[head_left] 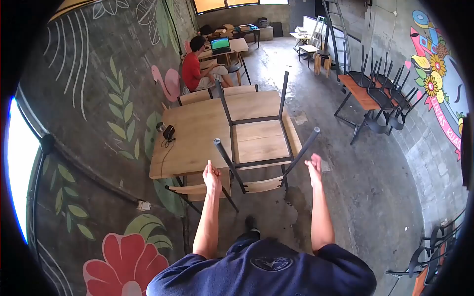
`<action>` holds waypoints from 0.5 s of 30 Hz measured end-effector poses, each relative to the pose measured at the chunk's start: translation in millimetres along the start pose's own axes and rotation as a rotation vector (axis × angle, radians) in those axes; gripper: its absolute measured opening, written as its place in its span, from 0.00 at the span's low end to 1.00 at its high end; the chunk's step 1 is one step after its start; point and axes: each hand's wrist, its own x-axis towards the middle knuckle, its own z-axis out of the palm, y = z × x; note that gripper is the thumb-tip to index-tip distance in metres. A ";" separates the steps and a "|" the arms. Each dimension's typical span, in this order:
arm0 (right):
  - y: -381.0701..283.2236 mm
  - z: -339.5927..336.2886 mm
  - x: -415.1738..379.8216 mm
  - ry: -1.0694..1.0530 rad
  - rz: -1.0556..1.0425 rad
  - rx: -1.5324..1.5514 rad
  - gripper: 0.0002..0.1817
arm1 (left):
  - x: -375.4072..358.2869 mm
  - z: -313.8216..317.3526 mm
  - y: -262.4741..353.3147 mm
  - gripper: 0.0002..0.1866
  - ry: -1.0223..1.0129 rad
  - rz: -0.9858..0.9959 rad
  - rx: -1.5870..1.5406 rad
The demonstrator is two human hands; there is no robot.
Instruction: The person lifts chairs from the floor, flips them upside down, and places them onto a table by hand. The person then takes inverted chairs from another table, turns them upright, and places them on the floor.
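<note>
An upside-down chair (262, 139) with a pale wooden seat and dark metal legs rests on the wooden table (195, 130), its legs pointing up. My left hand (212, 178) is in the air at the near left of this chair, with its fingers partly curled, apart from the legs. On the other side, my right hand (314, 170) is raised near the chair's right front leg, fingers apart and slightly blurred. Neither hand appears to touch the chair. Below my left hand is the backrest of another chair (190, 190) at the table's near side.
A black device with a cord (169, 133) and a small cup (160, 127) lie on the table. Beyond it, a person in red (193, 69) sits by a laptop (220, 46). Black chairs (380, 93) are stacked on an orange-brown table (356, 91) at right. A ladder (337, 29) stands behind.
</note>
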 end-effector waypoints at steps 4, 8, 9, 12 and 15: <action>-35.2 31.2 26.8 0.070 -0.265 -0.094 0.27 | 34.9 15.8 8.2 0.15 -0.012 0.106 0.031; -30.3 45.2 78.4 -0.056 -0.272 0.080 0.11 | 68.8 44.4 0.8 0.15 -0.131 0.263 0.201; -33.4 50.2 80.4 -0.077 -0.259 0.125 0.07 | 73.4 49.5 -4.0 0.17 -0.201 0.262 0.213; -38.8 56.9 80.5 -0.008 -0.161 0.160 0.07 | 78.1 58.6 -12.7 0.23 -0.459 0.234 0.095; -37.3 62.1 81.6 0.031 -0.127 0.215 0.08 | 70.4 65.9 -6.0 0.27 -0.472 0.109 0.057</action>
